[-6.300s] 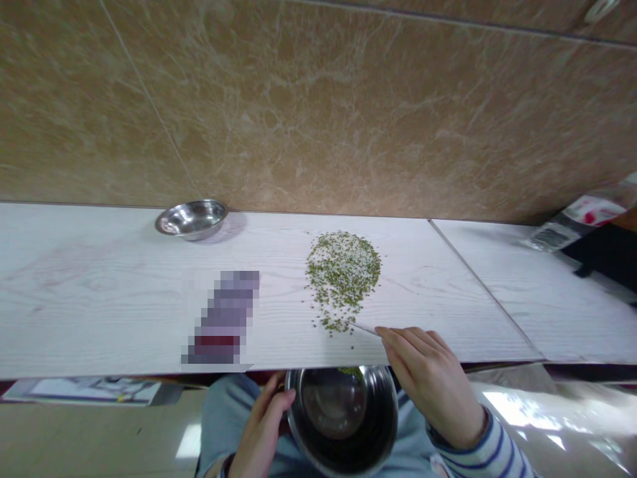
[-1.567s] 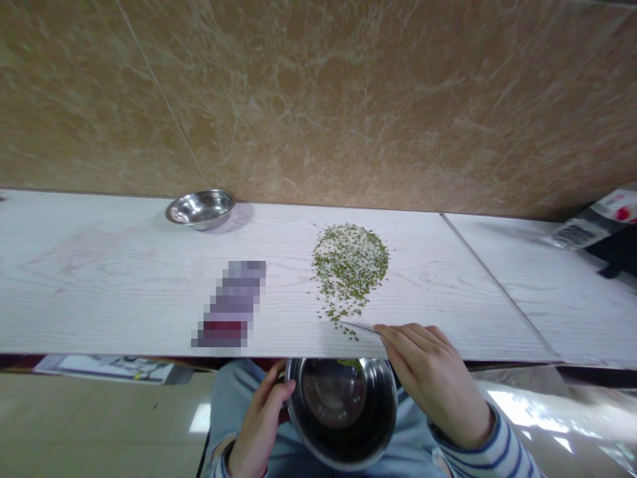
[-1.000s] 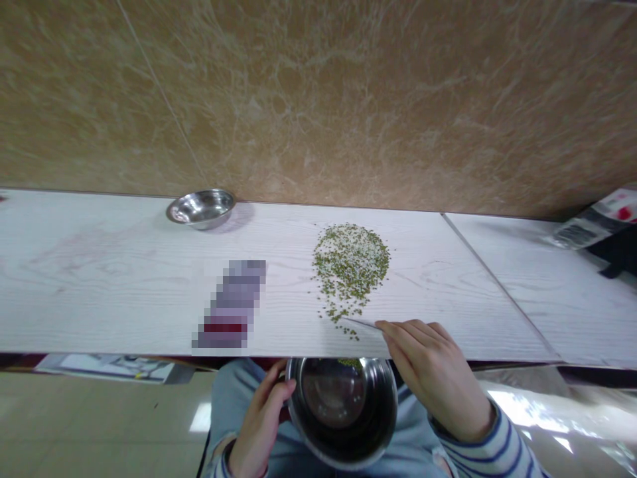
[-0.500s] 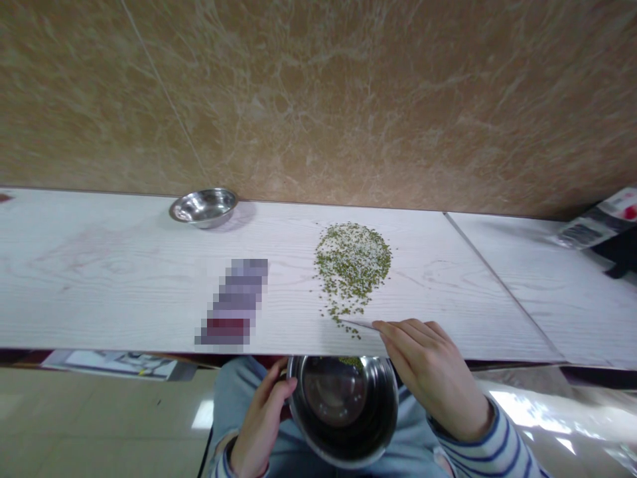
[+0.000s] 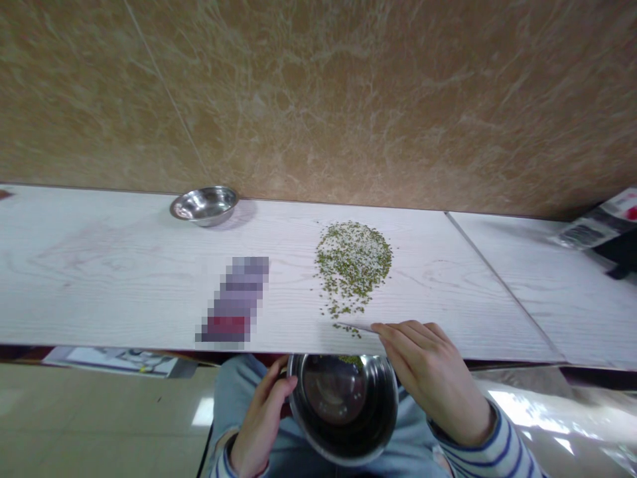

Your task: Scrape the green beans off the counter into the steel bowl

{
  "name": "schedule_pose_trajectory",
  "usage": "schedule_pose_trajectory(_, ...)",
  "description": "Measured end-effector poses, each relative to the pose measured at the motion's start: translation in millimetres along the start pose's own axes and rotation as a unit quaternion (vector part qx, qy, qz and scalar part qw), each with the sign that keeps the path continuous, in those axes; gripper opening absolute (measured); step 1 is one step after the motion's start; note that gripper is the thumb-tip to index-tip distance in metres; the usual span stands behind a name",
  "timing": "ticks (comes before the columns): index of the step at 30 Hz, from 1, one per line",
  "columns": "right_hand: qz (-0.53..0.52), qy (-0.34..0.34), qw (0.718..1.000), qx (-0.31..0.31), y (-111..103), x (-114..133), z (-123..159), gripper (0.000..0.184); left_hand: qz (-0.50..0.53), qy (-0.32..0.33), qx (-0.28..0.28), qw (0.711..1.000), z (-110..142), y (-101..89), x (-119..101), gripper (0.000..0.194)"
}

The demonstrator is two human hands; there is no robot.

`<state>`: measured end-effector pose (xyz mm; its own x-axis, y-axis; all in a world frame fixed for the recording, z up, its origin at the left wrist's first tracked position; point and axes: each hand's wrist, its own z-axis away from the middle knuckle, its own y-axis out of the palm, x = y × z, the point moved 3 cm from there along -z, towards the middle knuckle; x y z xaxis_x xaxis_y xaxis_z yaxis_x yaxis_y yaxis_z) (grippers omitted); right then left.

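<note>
A pile of green beans mixed with white grains (image 5: 353, 260) lies on the white wood-grain table (image 5: 124, 285). My right hand (image 5: 430, 375) pinches a thin pale stick (image 5: 355, 327) whose tip rests among loose beans at the pile's near edge. My left hand (image 5: 259, 418) grips the rim of a steel bowl (image 5: 343, 408) held under the table's front edge over my lap. A few green beans lie at the bowl's far inner wall.
A second, smaller steel bowl (image 5: 204, 205) stands at the back against the brown marble wall. A blurred-out flat object (image 5: 233, 302) lies left of the pile. A plastic bag (image 5: 594, 222) sits at the far right. A seam (image 5: 492, 272) crosses the table on the right.
The stick's tip has shifted slightly among the loose beans near the table edge. The trail of beans below the pile looks thinner than 6 seconds ago. Both hands stay in place.
</note>
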<state>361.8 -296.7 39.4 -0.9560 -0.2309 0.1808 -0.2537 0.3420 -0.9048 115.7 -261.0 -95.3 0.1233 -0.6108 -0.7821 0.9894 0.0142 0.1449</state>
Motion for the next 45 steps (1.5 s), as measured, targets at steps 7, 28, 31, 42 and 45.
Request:
schedule_pose_trajectory(7, -0.008, -0.003, 1.000, -0.004, 2.0, 0.5, -3.0, 0.022, 0.003, -0.001, 0.003, 1.000, 0.9, 1.7, 0.0, 0.058)
schedule_pose_trajectory(28, 0.007, 0.006, 1.000, -0.002, 6.2, 0.3, -6.1, 0.025, 0.009, 0.004, 0.018, 1.000, 1.8, 0.1, -1.9, 0.054)
schedule_pose_trajectory(31, 0.019, 0.015, 1.000, -0.003, 8.0, -2.4, -7.3, 0.025, 0.012, 0.001, 0.016, 1.000, 1.3, -1.1, 0.0, 0.054)
schedule_pose_trajectory(42, 0.020, 0.017, 1.000, -0.016, 10.1, -0.6, -11.6, 0.025, 0.009, -0.002, 0.012, 1.000, 0.9, -1.4, -0.6, 0.056)
schedule_pose_trajectory(45, 0.015, 0.013, 1.000, -0.014, 10.3, 0.7, -12.8, 0.025, 0.009, -0.001, 0.008, 1.000, 0.8, -1.5, -1.1, 0.056)
